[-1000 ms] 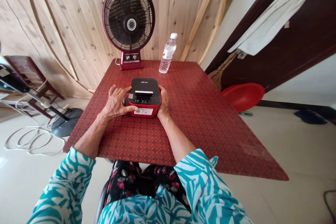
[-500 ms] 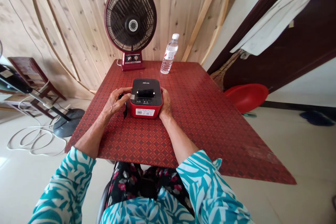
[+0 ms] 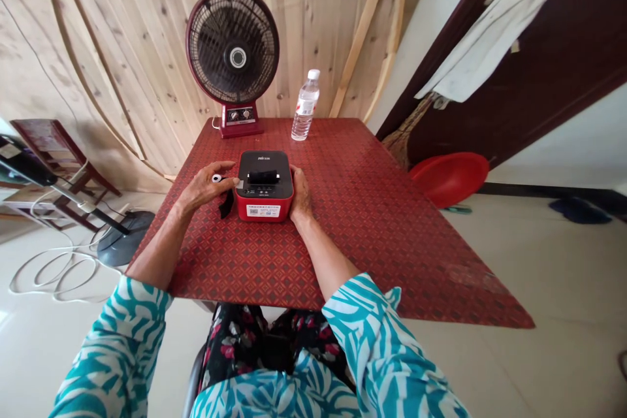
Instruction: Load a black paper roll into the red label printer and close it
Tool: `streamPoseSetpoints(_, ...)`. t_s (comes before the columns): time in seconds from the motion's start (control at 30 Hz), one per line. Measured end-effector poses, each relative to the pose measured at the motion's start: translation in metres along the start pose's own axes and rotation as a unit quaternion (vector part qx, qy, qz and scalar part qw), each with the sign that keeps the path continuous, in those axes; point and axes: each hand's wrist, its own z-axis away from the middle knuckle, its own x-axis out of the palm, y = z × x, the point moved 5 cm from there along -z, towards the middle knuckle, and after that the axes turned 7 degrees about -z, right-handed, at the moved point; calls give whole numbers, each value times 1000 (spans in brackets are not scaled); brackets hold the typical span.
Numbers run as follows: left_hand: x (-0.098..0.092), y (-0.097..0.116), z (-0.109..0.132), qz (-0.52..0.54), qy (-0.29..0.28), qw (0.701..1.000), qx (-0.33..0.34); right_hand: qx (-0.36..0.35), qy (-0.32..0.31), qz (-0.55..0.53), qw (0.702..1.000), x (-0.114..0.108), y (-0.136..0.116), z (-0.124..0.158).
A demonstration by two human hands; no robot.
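A boxy red-and-black electronic device (image 3: 263,193) sits on a red, diamond-patterned counter (image 3: 372,248), left of centre and well in from the near edge, between the hands of a person in teal-and-white sleeves. A printed white label (image 3: 263,211) faces the near edge, and a short black band (image 3: 263,177) crosses the device's dark top.

The person's left hand (image 3: 203,186) reaches the device's left side, thumb and fingers parted, with the thumb tip at the top's near-left corner. A small white disc with a dark centre (image 3: 217,178) shows between them, and a black strip (image 3: 226,204) hangs below; whether the fingers pinch either cannot be made out. The right hand (image 3: 300,192) is cupped against the device's right side, fingers unclenched.

Beyond, a maroon table fan (image 3: 238,57) stands at the counter's far-left corner and a clear plastic bottle (image 3: 304,108), white-capped and upright, near the far edge. Off the left edge are a wooden chair (image 3: 51,147) and looped white cable (image 3: 59,277) on the floor. Past the right edge, a red plastic basin (image 3: 450,179) leans beneath a hanging white towel (image 3: 490,42).
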Motion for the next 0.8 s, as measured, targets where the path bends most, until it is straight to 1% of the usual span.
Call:
streamPoseSetpoints(0.07, -4, 1, -7, -13, -24, 1000, 9, 5, -2, -2, 1000, 0, 0, 0)
streamPoseSetpoints(0.13, -4, 1, -13, 7, -53, 998, 11, 10, -1, -5, 1000, 0, 1, -1)
streamPoseSetpoints(0.17, -3, 1, -16, 26, -75, 997, 1, 11, 3, -8, 1000, 0, 2, -1)
streamPoseSetpoints(0.27, 3, 2, -17, 87, -146, 983, -73, 8, 4, -11, 1000, 0, 1, -1)
streamPoseSetpoints(0.33, 6, 6, -12, 131, -173, 968, -129, 3, -1, -14, 1000, 0, 0, -1)
streamPoseSetpoints(0.47, 10, 16, -1, 215, -185, 941, -182, -1, 5, -21, 1000, 1, 1, -1)
streamPoseSetpoints(0.6, 18, 14, 4, 264, -190, 921, -215, 2, 28, -24, 999, 1, 5, -2)
streamPoseSetpoints(0.67, 21, 12, 6, 281, -185, 917, -215, 3, 27, -25, 999, 1, 6, -2)
streamPoseSetpoints(0.8, 24, 12, 8, 288, -180, 920, -195, 4, 8, 9, 1000, 0, 3, -1)
